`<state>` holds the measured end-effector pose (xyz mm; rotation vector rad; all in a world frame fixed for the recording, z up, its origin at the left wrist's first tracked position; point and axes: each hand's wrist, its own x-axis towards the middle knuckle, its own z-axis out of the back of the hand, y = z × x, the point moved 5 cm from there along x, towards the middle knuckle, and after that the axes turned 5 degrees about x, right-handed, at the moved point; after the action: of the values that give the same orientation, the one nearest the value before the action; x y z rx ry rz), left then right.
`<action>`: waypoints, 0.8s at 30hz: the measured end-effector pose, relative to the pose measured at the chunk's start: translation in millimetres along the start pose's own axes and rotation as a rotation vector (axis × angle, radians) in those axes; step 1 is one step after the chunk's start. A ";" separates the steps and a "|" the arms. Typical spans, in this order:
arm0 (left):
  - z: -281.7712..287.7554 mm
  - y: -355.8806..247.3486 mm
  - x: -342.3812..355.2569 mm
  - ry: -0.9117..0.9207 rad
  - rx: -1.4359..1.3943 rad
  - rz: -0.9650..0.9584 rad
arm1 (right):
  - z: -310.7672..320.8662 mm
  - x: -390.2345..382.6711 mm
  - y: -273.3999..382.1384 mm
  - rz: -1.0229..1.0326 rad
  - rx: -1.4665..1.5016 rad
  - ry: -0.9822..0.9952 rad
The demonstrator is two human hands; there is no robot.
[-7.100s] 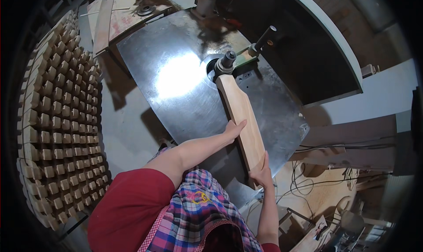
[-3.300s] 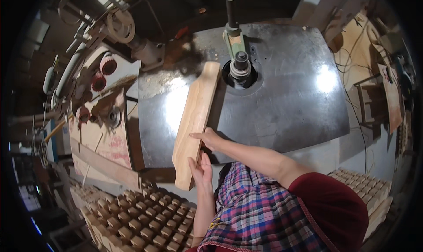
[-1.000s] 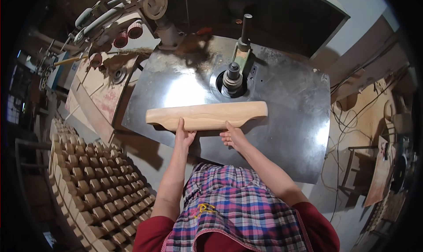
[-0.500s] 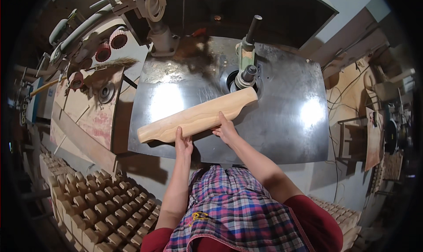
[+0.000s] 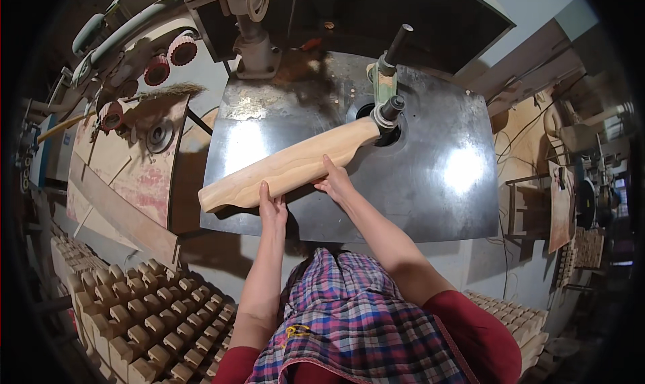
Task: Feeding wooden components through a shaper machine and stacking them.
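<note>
Nearest me is a plaid apron (image 5: pixel 356 296) between two red sleeves (image 5: pixel 474 333). Its cloth lies close to the front of the metal table (image 5: pixel 430 209); leaning in could bring a loose fold over the top. At lower left, a stack (image 5: pixel 151 320) of pale wooden blocks stands beside the person's left arm, where a swinging elbow might knock it.

Just ahead, both hands are grasping the near edge of a pale board (image 5: pixel 282 169), thumbs on top. The left hand (image 5: pixel 272 209) holds nearer the left end, the right hand (image 5: pixel 333 181) nearer the middle. The board slants over the table, its left end at the table's left edge, its right end up against the spindle (image 5: pixel 386 112) or only just beside it; I can't tell which. Nor can I tell whether the spindle is turning.

If it is, I'd worry most about this end: too steep an angle or a slack grip could let the cutter snatch the board and wrench it sideways. The right hand is the closer one, so a slip along the smooth wood could carry its fingers toward the spindle.

Beyond, a green arm (image 5: pixel 384 88) reaches to the spindle. Farther left, a bolted post (image 5: pixel 256 58) could limit a wide swing.
</note>
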<state>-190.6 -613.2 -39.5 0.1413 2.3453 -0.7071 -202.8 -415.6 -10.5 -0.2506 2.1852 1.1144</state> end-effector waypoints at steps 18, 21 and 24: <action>6.9 12.1 -40.9 0.102 -0.554 -0.248 | -52.2 -136.5 31.3 -0.127 -0.527 0.530; 14.3 -11.2 -68.1 0.090 -0.503 -0.354 | -58.1 -182.6 55.0 -0.014 -0.655 0.727; 18.0 -47.9 -103.6 0.068 -0.475 -0.441 | -74.8 -211.2 62.3 0.015 -0.758 0.922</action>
<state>-114.2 -654.4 36.8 -0.5830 2.5646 -0.3230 -104.8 -461.0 195.4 -1.2896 2.3396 2.0931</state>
